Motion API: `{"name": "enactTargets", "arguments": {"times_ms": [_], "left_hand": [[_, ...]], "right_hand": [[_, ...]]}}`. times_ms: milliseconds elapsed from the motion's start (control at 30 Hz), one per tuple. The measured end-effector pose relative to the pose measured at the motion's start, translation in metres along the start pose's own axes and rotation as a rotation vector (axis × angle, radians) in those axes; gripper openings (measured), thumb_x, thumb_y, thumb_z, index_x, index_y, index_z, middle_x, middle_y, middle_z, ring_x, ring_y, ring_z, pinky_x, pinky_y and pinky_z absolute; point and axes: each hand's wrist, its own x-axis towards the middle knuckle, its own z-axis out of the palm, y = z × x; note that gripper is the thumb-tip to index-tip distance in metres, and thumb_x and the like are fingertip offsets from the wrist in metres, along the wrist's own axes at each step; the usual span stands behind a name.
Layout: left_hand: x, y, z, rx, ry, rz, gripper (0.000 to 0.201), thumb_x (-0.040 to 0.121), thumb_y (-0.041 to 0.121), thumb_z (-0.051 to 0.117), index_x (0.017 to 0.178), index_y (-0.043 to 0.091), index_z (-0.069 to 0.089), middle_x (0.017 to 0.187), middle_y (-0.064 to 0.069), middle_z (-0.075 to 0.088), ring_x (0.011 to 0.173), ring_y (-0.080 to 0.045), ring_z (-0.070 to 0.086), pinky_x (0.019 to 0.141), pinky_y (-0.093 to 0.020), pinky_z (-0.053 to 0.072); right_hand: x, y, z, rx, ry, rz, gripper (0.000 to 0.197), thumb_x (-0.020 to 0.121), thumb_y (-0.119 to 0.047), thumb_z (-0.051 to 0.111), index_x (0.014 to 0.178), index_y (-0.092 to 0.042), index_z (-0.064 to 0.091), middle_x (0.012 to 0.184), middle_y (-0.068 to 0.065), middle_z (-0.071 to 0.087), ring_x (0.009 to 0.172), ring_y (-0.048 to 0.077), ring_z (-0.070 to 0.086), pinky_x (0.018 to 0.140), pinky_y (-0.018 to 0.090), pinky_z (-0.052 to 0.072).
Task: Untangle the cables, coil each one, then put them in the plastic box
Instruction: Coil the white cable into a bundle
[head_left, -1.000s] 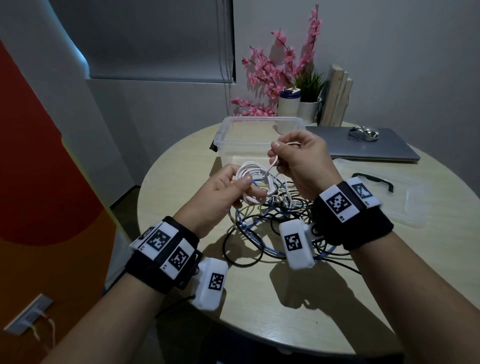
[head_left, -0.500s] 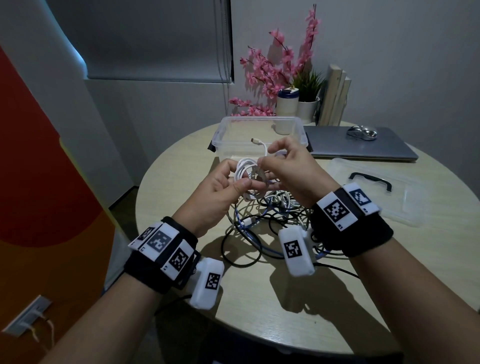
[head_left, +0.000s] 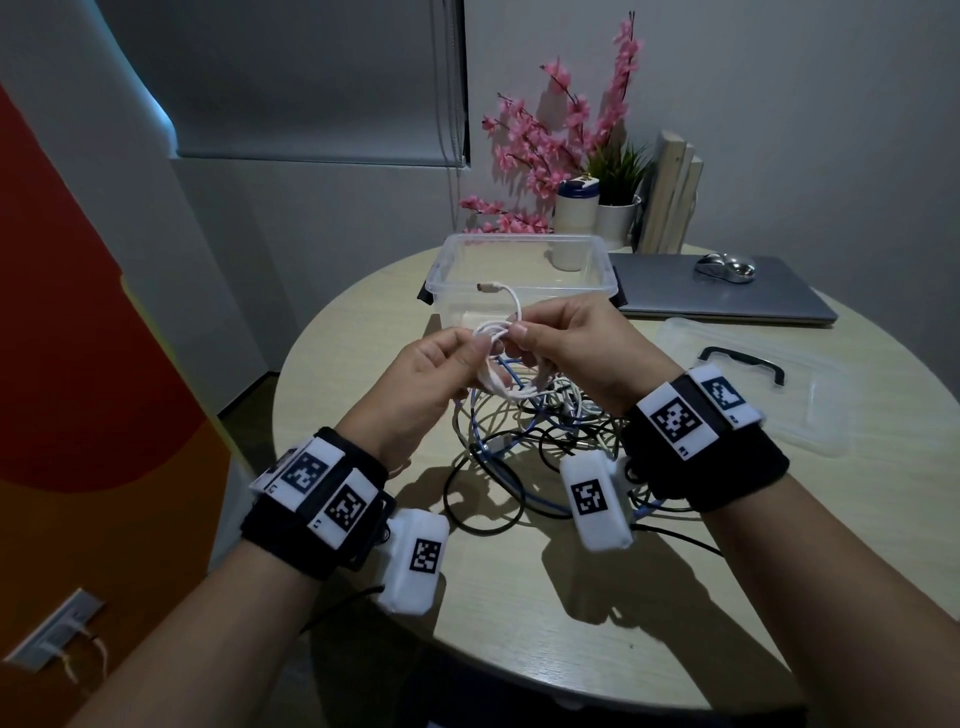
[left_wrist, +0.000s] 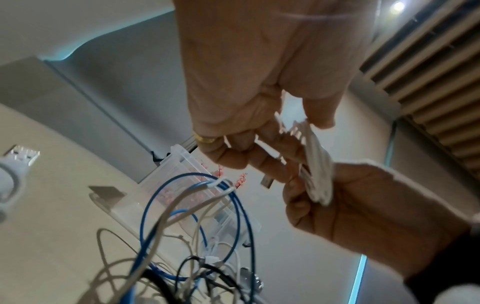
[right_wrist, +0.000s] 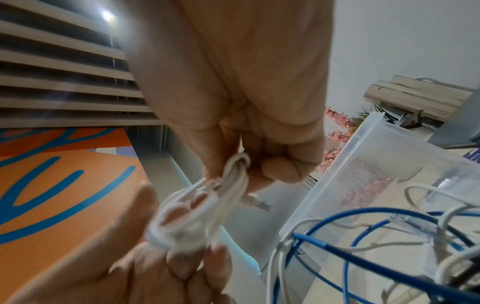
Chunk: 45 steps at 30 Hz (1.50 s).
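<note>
Moved: white cable (head_left: 496, 358) end now wraps the coil, plug poking toward the box (head_left: 519, 275).
Pile (head_left: 545, 441): blue, black, white cables tangled on the table (head_left: 675, 597); most work left.
Box: holds no cables yet.
Hands: left hand (head_left: 431, 374) pinches the coil, held above the pile; right hand (head_left: 566, 348) pinches the wrap.

Black wristbands (head_left: 719, 460) carry white square-coded tags, white camera pods (head_left: 596, 501) beneath, and a gold ring (left_wrist: 206, 139).
</note>
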Motion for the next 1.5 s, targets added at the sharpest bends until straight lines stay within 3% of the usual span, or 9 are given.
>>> {"name": "enactTargets", "arguments": {"times_ms": [100,167,400,533,667,933,1067,1267,1500], "left_hand": [[0.003,0.004,-0.005,-0.033,-0.023,-0.212,0.061,0.096,0.055,0.023,0.101,0.012,0.067,0.074,0.002,0.066,0.077,-0.013,0.056,0.072,-0.030,0.038],[0.001,0.005,-0.005,-0.075,-0.035,-0.273,0.054,0.099,0.050,0.027,0.096,0.015,0.068,0.075,0.005,0.066,0.072,-0.008,0.058,0.069,-0.028,0.038],[0.004,0.001,-0.004,-0.289,0.105,-0.376,0.023,0.097,0.032,0.049,0.094,0.018,0.066,0.074,0.002,0.062,0.070,-0.011,0.058,0.067,-0.026,0.042],[0.006,0.002,-0.003,-0.388,0.197,-0.365,0.017,0.098,0.021,0.049,0.100,0.011,0.063,0.079,-0.005,0.065,0.068,-0.014,0.061,0.064,-0.027,0.048],[0.010,-0.001,-0.001,-0.532,0.353,-0.307,0.012,0.099,0.011,0.045,0.093,0.005,0.053,0.084,-0.016,0.061,0.065,-0.019,0.059,0.064,-0.030,0.055],[0.010,0.001,-0.003,-0.836,0.538,-0.166,0.013,0.101,0.008,0.039,0.095,0.008,0.051,0.078,-0.005,0.050,0.061,-0.010,0.053,0.062,-0.027,0.055],[0.005,0.004,-0.005,-0.604,0.414,-0.080,0.018,0.100,0.016,0.043,0.091,0.015,0.059,0.068,0.002,0.051,0.059,-0.006,0.053,0.069,-0.027,0.046],[-0.004,0.014,-0.011,0.126,0.184,0.068,0.023,0.088,0.010,0.063,0.072,0.020,0.077,0.076,-0.002,0.071,0.084,-0.017,0.062,0.090,-0.034,0.047],[-0.007,0.015,-0.012,0.473,0.134,0.007,0.009,0.072,0.014,0.081,0.070,0.022,0.077,0.072,-0.006,0.072,0.075,-0.026,0.066,0.072,-0.039,0.052]], "right_hand": [[0.000,0.002,0.003,-0.075,0.004,-0.025,0.014,0.089,-0.005,0.061,0.087,-0.010,0.073,0.073,0.000,0.070,0.066,0.003,0.060,0.066,0.019,0.049],[0.000,0.003,0.004,-0.087,-0.002,-0.035,0.011,0.087,-0.005,0.064,0.085,-0.009,0.074,0.078,0.006,0.072,0.073,0.010,0.062,0.076,0.028,0.052],[0.000,0.004,0.008,-0.094,-0.011,-0.024,0.010,0.084,-0.003,0.068,0.081,-0.010,0.074,0.067,-0.001,0.068,0.063,0.006,0.057,0.063,0.017,0.046],[0.000,0.005,0.008,-0.093,0.021,0.004,0.006,0.083,-0.004,0.068,0.079,-0.005,0.073,0.062,0.000,0.065,0.056,0.006,0.055,0.054,0.016,0.043],[0.000,0.007,0.011,-0.072,0.033,0.018,0.010,0.082,-0.002,0.068,0.073,-0.003,0.072,0.066,0.012,0.067,0.062,0.019,0.057,0.061,0.029,0.045],[0.000,0.006,0.008,-0.067,0.027,0.056,0.017,0.081,0.001,0.066,0.066,-0.007,0.069,0.062,0.008,0.066,0.059,0.017,0.060,0.055,0.024,0.047],[0.001,0.006,0.007,-0.081,0.046,0.091,0.019,0.082,0.000,0.066,0.064,-0.006,0.068,0.056,0.007,0.063,0.045,0.012,0.053,0.043,0.019,0.040],[0.003,0.008,0.005,-0.057,0.111,0.121,0.016,0.083,-0.001,0.067,0.068,-0.004,0.068,0.052,0.004,0.060,0.040,0.010,0.051,0.041,0.022,0.045],[0.001,0.002,0.008,0.053,0.091,0.146,0.015,0.089,0.002,0.059,0.078,-0.004,0.066,0.066,0.009,0.062,0.051,0.017,0.059,0.042,0.025,0.050]]}}
